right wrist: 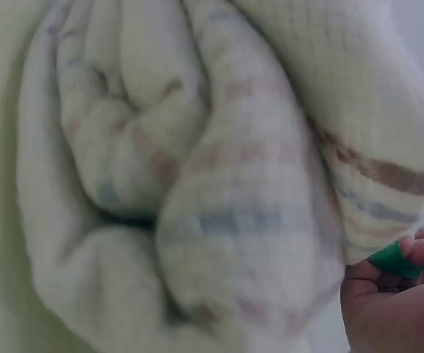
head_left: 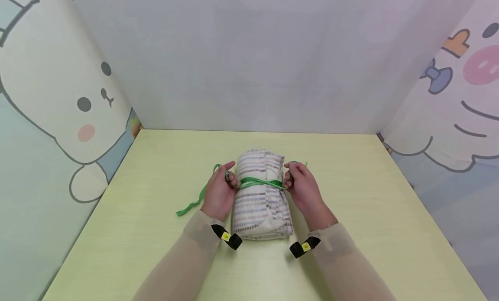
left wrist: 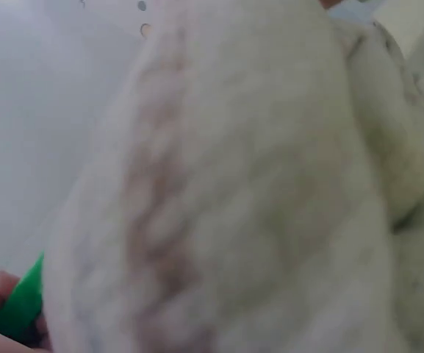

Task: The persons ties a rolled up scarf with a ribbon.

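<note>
A rolled, folded cloth point(head_left: 251, 210), white with patterned stripes, lies lengthwise on the table. Round its middle runs a green ribbon point(head_left: 255, 181), its strands crossing on top. My left hand point(head_left: 219, 192) grips the ribbon at the roll's left side, and a loose tail trails from it to the left. On the opposite side my right hand point(head_left: 304, 186) holds the other part of the ribbon, a short end showing past the fingers. Close up, the cloth point(left wrist: 256, 184) fills the left wrist view. The right wrist view shows its folded end point(right wrist: 248, 220) and green ribbon point(right wrist: 394, 259) in the fingers.
The pale yellow-green table point(head_left: 167, 158) extends round the roll on all sides. A plain light curtain point(head_left: 257, 67) hangs behind its far edge. Cartoon-printed sheets point(head_left: 50, 93) flank it left and right.
</note>
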A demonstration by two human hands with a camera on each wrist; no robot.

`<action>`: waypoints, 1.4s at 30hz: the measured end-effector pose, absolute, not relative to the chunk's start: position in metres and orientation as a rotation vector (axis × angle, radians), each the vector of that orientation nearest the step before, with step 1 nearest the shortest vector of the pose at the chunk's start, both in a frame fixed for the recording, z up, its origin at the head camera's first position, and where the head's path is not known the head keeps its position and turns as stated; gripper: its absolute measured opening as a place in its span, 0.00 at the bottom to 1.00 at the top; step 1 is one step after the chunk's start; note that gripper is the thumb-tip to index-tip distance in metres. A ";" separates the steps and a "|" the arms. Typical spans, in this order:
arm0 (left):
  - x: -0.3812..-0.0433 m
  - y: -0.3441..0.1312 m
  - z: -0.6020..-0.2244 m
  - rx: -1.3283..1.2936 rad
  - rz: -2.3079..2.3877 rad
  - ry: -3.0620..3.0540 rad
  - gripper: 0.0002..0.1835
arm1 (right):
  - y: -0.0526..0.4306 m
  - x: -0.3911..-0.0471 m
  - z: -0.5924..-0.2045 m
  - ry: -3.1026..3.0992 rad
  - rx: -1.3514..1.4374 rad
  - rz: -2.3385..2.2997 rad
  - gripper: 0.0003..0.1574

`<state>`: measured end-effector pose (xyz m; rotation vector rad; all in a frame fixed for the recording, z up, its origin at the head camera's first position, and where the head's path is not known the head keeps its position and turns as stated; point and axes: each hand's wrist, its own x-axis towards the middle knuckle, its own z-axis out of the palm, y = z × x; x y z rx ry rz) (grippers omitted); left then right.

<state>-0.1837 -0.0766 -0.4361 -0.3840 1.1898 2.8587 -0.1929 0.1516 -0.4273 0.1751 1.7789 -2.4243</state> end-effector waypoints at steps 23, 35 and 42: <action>-0.195 -0.070 -0.412 0.113 2.108 2.114 0.16 | 0.130 -0.210 -0.404 2.429 -0.148 -1.888 0.17; -0.198 -0.059 -0.412 0.318 2.190 1.911 0.19 | 0.117 -0.213 -0.406 2.332 -0.339 -1.847 0.19; -0.200 -0.057 -0.412 0.292 2.226 1.857 0.20 | 0.114 -0.215 -0.405 2.150 -0.323 -1.927 0.18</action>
